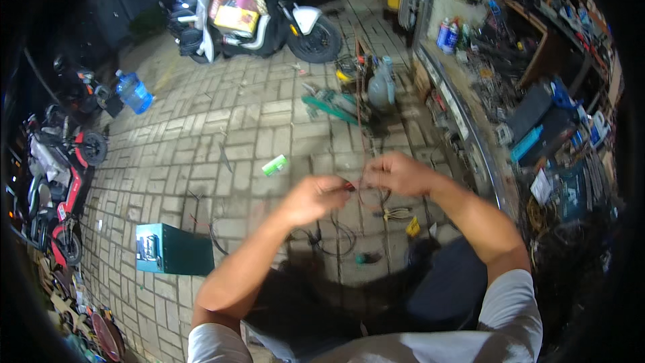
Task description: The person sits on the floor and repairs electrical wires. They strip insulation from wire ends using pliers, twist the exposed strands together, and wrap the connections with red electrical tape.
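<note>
My left hand (312,200) is closed with its fingers pinched on a small red-and-black piece, seemingly a wire end (349,187). Close beside it, my right hand (401,175) is pinched too, its fingertips on a thin reddish wire (360,196) that runs between the hands. The fingertips are somewhat blurred, so the exact grip is hard to make out. Beneath the hands a dark cable (339,249) loops over the paving. A pale bundle of cord (398,214) and a yellow tag (412,226) lie below my right hand.
On the left stands a teal box (191,254). A green-and-white packet (275,165) lies ahead. Farther off are a green tool (329,109), a large clear bottle (381,87), a blue water jug (134,93) and a white scooter (269,30). Cluttered shelving (531,128) lines the right side.
</note>
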### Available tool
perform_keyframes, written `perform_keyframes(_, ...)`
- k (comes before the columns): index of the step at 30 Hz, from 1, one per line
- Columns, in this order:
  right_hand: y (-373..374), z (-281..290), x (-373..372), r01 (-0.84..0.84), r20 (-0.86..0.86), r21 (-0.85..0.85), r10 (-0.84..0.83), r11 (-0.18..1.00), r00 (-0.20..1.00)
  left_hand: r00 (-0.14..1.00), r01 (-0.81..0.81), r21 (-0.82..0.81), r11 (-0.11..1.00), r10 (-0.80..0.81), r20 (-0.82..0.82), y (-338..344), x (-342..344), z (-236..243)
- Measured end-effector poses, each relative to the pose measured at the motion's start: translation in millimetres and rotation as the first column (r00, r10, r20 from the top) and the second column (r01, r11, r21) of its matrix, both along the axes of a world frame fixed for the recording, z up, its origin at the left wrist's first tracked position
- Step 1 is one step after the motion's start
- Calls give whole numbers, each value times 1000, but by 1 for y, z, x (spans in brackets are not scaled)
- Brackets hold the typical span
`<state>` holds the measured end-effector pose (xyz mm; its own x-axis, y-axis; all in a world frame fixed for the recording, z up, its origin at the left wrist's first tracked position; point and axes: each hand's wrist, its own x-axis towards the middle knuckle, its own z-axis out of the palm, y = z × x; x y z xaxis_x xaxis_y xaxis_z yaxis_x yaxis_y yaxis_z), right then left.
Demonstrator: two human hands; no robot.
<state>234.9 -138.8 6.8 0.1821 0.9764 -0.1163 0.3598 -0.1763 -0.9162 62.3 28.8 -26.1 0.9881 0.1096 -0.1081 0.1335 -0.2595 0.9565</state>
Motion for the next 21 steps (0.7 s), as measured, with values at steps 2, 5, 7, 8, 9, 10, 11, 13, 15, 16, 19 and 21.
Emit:
perform_keyframes(2, -3, 7, 3, 2, -21, -3, -2, 1000, 1000, 998, -54, -118, 992, 58, 36, -1, -7, 0)
perform_keyframes(5, -3, 11, 9, 8, -41, -35, -9, 999, 999, 989, -73, -276, 958, 105, 102, -4, -9, 6)
perform_keyframes(7, -7, 5, 9, 21, -80, -58, -25, 998, 996, 985, -95, -310, 946, 135, 110, -6, -5, 8)
perform_keyframes(8, -9, 1, 12, 32, -94, -51, -37, 998, 995, 986, -91, -365, 926, 135, 97, -9, -2, 7)
perform_keyframes(9, -11, -4, 19, 31, -60, -53, -34, 998, 998, 992, -76, -396, 915, 108, 59, -12, 4, 8)
perform_keyframes(10, -9, -10, 17, 8, -37, -52, -10, 999, 999, 995, -85, -425, 901, 99, 11, -15, 0, 11)
perform_keyframes(11, -6, -10, 10, -24, -45, -45, 22, 999, 999, 993, -115, -381, 917, 101, -57, -18, 0, 15)
perform_keyframes(13, 1, -21, 5, -28, -45, -41, 26, 999, 999, 984, -134, -288, 948, 94, -148, -17, -4, 17)
perform_keyframes(15, 11, -32, 5, -82, -137, -67, 72, 994, 988, 969, -192, -187, 963, 156, -192, -12, -7, 18)
perform_keyframes(16, 19, -36, 7, -125, -195, -88, 106, 988, 975, 967, -203, -148, 968, 175, -183, -6, -8, 17)
perform_keyframes(19, 51, -57, 11, -88, -165, -86, 73, 992, 984, 932, -316, -46, 948, 301, -200, 16, -17, 13)
perform_keyframes(21, 76, -94, 26, 82, -169, -15, -83, 997, 982, 898, -392, 68, 917, 398, -187, 26, -25, 16)
